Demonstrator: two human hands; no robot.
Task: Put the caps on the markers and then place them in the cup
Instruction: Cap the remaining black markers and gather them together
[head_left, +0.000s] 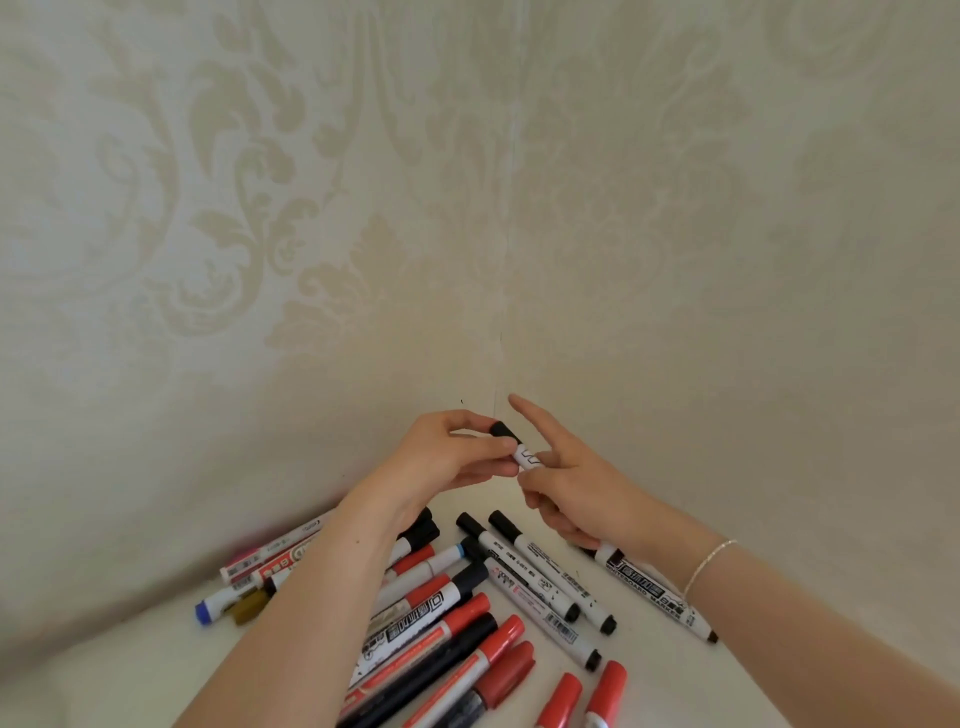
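My left hand pinches the black cap end of a white marker held in the air near the wall corner. My right hand holds the marker's white barrel from the other side, its index finger pointing straight up. The cap sits on the marker's end. Below my hands, a pile of several markers with black, red and blue caps lies on the white surface. No cup is in view.
The white table sits in a corner between two patterned cream walls. More markers lie at the left by the wall, among them a blue-capped one and a small gold one. A bracelet is on my right wrist.
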